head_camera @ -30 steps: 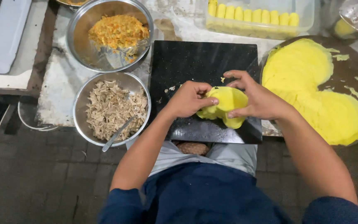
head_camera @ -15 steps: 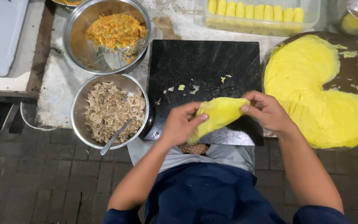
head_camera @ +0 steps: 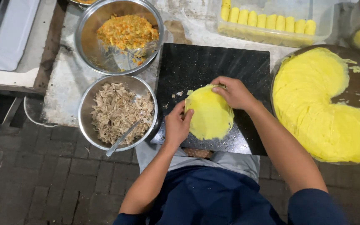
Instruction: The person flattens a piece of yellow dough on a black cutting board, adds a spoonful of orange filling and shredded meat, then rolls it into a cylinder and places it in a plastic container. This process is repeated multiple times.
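While flat on the black board (head_camera: 213,62), soft round yellow crepe (head_camera: 210,114), both hands' grip released.

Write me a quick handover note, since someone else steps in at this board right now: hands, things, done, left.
Left hand: open, flat on the left edge of the yellow wrapper. Right hand: fingers pressing the wrapper's top edge.
The wrapper lies spread flat on the black board, with no filling on it.
Left of the board: bowl of shredded brown filling with a spoon, and above it a bowl of orange filling.
Right: tray stacked with yellow wrappers. Top: clear tub of finished rolls.
Done: one wrapper laid out. Left: filling and rolling it.
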